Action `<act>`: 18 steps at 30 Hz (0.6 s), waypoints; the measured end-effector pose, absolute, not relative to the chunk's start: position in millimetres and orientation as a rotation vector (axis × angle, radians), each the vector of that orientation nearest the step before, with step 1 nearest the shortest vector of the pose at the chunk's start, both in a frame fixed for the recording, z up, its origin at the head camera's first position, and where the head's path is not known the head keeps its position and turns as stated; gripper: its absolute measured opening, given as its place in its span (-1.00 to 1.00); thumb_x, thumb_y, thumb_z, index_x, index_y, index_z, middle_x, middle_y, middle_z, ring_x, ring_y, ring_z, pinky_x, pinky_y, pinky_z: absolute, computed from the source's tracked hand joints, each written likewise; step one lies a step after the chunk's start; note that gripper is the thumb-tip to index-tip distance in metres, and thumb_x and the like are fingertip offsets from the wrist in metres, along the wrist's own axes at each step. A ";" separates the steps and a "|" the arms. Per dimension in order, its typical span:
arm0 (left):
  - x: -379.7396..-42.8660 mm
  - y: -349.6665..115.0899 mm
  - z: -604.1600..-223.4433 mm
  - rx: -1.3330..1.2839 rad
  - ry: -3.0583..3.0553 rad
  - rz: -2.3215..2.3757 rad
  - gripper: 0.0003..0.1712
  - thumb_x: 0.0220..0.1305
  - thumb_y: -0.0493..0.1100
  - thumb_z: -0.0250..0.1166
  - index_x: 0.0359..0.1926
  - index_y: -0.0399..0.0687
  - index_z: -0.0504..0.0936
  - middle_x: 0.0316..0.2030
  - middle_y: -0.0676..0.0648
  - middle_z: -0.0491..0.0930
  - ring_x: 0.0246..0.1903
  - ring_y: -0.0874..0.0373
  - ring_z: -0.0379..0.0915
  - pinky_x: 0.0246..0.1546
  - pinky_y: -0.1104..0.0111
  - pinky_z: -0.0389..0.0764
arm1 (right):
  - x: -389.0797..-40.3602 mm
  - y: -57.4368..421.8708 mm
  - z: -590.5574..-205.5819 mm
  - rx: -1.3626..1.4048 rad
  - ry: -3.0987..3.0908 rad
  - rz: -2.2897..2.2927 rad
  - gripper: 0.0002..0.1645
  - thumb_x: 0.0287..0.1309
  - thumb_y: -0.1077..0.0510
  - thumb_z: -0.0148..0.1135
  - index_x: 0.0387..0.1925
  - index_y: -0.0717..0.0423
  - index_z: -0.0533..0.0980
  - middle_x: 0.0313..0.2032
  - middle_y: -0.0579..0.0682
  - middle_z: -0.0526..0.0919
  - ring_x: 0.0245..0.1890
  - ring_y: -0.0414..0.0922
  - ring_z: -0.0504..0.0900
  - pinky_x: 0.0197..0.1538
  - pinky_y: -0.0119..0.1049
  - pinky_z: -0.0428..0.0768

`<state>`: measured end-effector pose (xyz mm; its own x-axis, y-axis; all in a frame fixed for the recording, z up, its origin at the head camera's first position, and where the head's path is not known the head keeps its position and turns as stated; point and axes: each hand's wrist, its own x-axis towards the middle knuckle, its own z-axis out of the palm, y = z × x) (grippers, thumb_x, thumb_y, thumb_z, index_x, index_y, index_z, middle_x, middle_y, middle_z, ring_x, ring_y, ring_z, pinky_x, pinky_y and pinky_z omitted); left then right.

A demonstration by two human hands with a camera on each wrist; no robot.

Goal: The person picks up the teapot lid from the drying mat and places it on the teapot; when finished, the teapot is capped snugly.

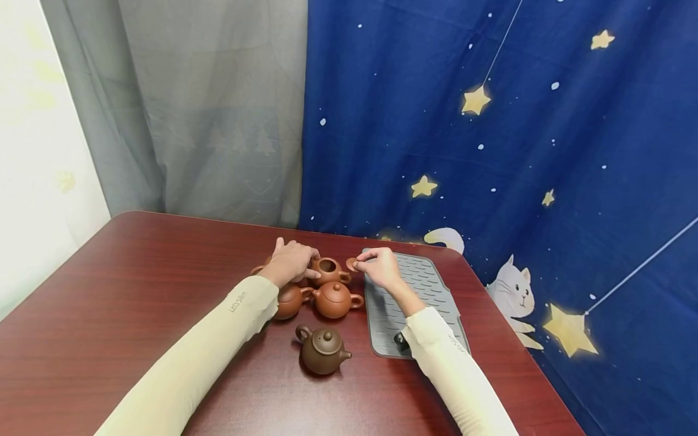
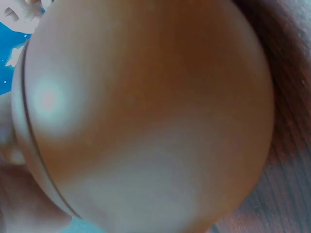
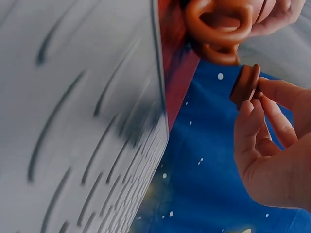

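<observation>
My right hand (image 1: 380, 267) pinches a small reddish-brown teapot lid (image 3: 247, 83) by its knob, over the left edge of the drying mat. Just left of that lid is a lidless clay teapot (image 1: 329, 270), its round mouth showing and its handle to the right. My left hand (image 1: 291, 261) holds this pot at its left side, thumb in front and fingers behind; the spout there is hidden. Under the left wrist stands another reddish teapot (image 1: 289, 301). A round clay pot body (image 2: 160, 116) fills the left wrist view, too close to show more.
A lidded orange-brown teapot (image 1: 334, 301) stands in front of the lidless one. Nearer is a dark brown teapot (image 1: 323, 351), spout to the right. The grey ridged mat (image 1: 425, 278) lies at right, with a small black object (image 1: 401, 341) near its front edge.
</observation>
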<state>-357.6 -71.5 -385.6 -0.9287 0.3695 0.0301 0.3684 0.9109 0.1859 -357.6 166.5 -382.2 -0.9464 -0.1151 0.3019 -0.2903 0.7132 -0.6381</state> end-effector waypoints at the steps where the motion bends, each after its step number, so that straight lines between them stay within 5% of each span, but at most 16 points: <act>1: -357.7 -71.5 -385.6 0.592 3.067 0.299 -0.39 0.19 0.23 0.37 0.21 0.11 0.60 0.05 -0.07 0.65 0.03 -0.12 0.42 0.01 -0.04 0.12 | -357.6 164.0 -381.9 0.330 -2.682 1.048 -0.90 -0.04 0.15 0.54 -0.45 0.08 0.75 -0.28 -0.03 0.76 -0.11 -0.02 0.66 -0.10 -0.18 0.55; 10: -355.2 -67.8 -385.5 0.564 3.049 0.310 -0.39 0.20 0.23 0.36 0.22 0.12 0.58 0.09 -0.07 0.62 0.07 -0.12 0.40 0.07 -0.06 0.11 | -358.6 146.3 -383.0 0.369 -2.695 1.045 -0.89 -0.01 0.14 0.53 -0.44 0.09 0.75 -0.45 -0.09 0.75 -0.38 -0.16 0.62 -0.25 -0.30 0.53; 18: -353.3 -68.2 -384.2 0.548 3.052 0.309 -0.40 0.20 0.21 0.37 0.21 0.13 0.59 0.11 -0.06 0.62 0.05 -0.10 0.40 0.03 -0.04 0.11 | -360.0 131.7 -381.0 0.403 -2.708 1.090 -0.89 0.00 0.14 0.53 -0.43 0.09 0.74 -0.44 -0.06 0.75 -0.37 -0.15 0.65 -0.26 -0.30 0.55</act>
<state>-353.3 -68.2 -384.2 -0.9378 0.3469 0.0097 0.3418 0.9185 0.1990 -360.0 131.7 -381.0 -0.9441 -0.1775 0.2778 -0.3204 0.6919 -0.6469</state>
